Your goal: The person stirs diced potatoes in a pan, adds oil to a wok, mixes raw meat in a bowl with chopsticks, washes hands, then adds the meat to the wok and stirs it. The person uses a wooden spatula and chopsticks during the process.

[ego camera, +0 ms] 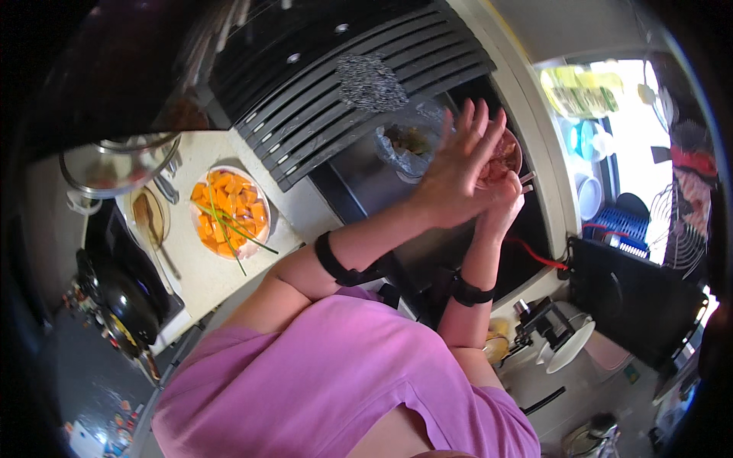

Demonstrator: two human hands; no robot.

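Observation:
Over the black sink (pixel 375 183), my left hand (pixel 458 172) reaches across with its fingers spread, partly in front of a pinkish bowl (pixel 521 156) of raw meat (pixel 501 163). My right hand (pixel 499 214) is closed at the bowl's near side. Two pale stick ends, apparently chopsticks (pixel 528 178), jut out past it; the grip itself is partly hidden, as my hands overlap. Left of the bowl is a container lined with a clear plastic bag (pixel 389 153), holding food scraps (pixel 409 140).
A slatted black rack (pixel 298 129) with a speckled scouring pad (pixel 372 83) covers the sink's far part. On the left counter (pixel 286 243), a bowl of orange cubes (pixel 229 209) bears green stalks (pixel 213 197). A black wok (pixel 129 300) stands further left. A red cord (pixel 535 257) crosses at right.

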